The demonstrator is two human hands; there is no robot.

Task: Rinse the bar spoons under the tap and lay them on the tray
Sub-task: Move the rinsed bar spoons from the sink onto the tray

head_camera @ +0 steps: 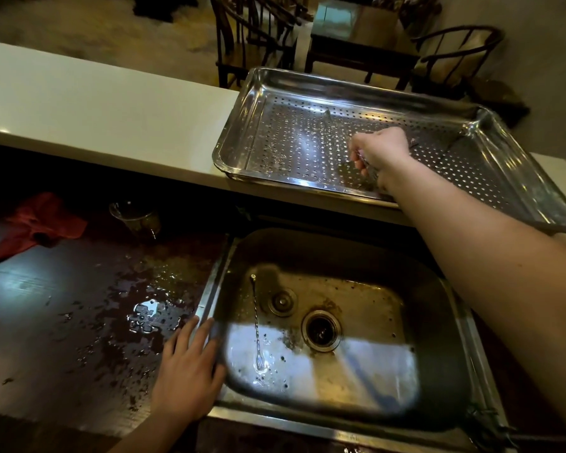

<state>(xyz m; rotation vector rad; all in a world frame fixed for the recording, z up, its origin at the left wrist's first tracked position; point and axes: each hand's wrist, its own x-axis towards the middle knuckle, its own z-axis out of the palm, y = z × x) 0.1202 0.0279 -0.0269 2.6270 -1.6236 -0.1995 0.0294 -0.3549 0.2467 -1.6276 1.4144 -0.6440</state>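
Your right hand (381, 148), fingers clenched on a thin metal bar spoon (368, 166), is lowering it into the perforated steel tray (242, 125). Your left hand (187, 371) rests released on the steel sink (438, 322) rim. One twisted bar spoon (256, 325) lies in the basin, unrinsed by my guess.

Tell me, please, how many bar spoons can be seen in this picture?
2. One bar spoon lies in the sink, left of the drain. A second spoon is in the right hand over the tray; the hand partly hides it, maybe others.
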